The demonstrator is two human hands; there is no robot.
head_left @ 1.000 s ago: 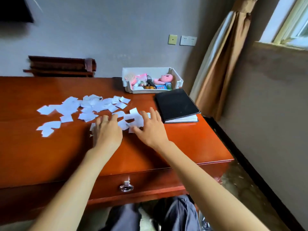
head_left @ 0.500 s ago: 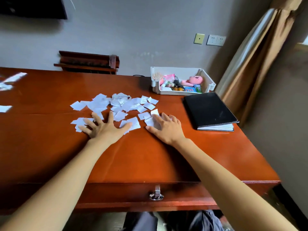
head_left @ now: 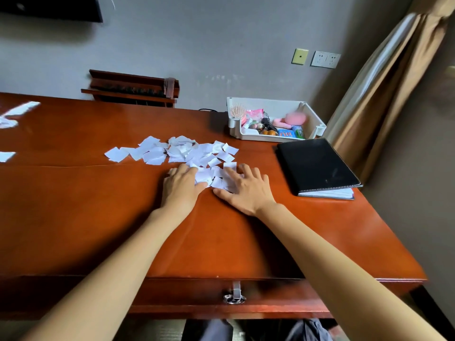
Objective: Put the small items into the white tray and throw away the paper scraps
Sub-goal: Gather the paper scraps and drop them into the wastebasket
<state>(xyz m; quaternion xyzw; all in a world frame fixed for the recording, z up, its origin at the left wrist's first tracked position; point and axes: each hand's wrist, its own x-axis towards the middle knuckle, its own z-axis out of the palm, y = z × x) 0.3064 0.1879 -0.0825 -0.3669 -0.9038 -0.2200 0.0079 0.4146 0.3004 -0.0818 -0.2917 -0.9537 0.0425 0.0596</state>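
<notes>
Your left hand [head_left: 181,187] and right hand [head_left: 243,190] lay flat, fingers [head_left: 187,171] straight, gripping nothing, on the near right end of the paper scraps [head_left: 177,152]. The scatter ran leftward across the surface [head_left: 73,205], left hand nearer.

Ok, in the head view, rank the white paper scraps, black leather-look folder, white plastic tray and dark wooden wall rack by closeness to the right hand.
1. White paper scraps, under the right hand.
2. Black folder, just to its right.
3. White plastic tray, farther back, right.
4. Dark wooden rack, back left at the wall.
</notes>
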